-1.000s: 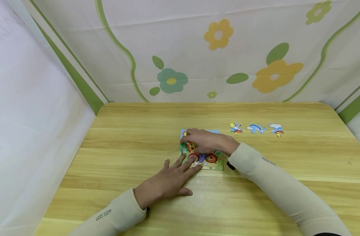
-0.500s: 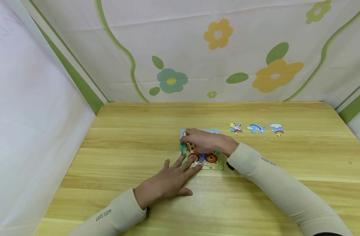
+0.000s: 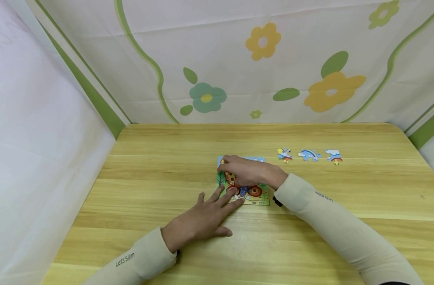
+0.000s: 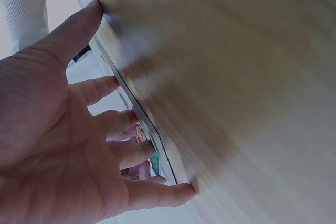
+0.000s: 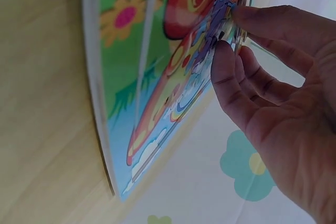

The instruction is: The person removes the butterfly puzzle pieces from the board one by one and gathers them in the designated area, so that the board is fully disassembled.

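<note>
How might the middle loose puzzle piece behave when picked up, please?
The middle piece looks thin and small, so it is probably light; lying flat on the table, it would likely slide rather than roll.

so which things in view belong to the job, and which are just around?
Job: puzzle; left hand, touching it; right hand, over it; loose pieces, three, probably meant for it.

Just around: table; flowered cloth; sleeves.
</note>
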`<state>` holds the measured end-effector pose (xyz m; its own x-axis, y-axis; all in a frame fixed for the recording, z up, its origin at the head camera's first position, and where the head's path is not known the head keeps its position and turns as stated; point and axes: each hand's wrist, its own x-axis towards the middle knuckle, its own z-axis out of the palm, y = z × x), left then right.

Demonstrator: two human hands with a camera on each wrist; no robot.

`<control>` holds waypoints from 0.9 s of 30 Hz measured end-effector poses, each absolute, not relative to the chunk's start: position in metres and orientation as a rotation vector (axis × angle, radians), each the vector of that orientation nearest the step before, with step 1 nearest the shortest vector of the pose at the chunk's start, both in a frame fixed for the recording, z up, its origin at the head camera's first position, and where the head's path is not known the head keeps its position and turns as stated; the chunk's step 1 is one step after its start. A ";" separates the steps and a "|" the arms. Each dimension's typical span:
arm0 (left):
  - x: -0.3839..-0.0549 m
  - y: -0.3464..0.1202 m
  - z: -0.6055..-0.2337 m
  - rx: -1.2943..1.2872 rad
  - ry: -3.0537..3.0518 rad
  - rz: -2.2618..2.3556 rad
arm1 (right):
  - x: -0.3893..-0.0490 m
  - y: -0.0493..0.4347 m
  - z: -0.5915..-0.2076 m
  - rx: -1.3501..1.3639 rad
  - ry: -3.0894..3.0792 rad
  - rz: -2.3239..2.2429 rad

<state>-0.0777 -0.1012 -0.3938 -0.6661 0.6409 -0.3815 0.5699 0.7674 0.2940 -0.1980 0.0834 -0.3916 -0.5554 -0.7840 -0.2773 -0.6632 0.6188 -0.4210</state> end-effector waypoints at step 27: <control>-0.078 -0.101 -0.393 0.927 2.498 0.184 | -0.196 0.094 -0.393 -1.159 2.422 -0.489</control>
<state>-0.0783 -0.1009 -0.3934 -0.6631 0.6454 -0.3791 0.5831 0.7630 0.2791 -0.1959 0.0944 -0.3934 -0.5709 -0.7937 -0.2099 -0.6502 0.5932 -0.4746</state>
